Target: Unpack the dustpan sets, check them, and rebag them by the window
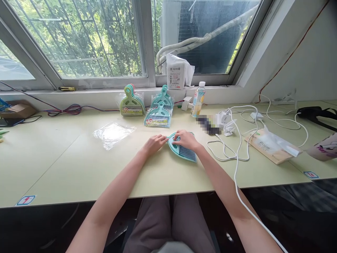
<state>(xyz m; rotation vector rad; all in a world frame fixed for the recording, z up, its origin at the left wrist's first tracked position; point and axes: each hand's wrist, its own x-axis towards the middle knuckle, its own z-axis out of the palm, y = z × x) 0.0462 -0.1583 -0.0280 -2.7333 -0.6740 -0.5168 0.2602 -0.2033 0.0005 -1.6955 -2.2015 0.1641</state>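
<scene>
A: Where is the teal mini dustpan (185,153)?

B: Flat on the pale green table (79,168), at the centre of the frame. The right hand (185,139) is curled over its handle end, and the left hand (155,142) pinches its left edge with bent fingers.

A: And nearby?

B: A clear plastic bag (113,133) lies to the left. Packaged dustpan sets (158,115) lie just above.

Teal dustpan (181,149) lies on pale green table (79,165).
</scene>
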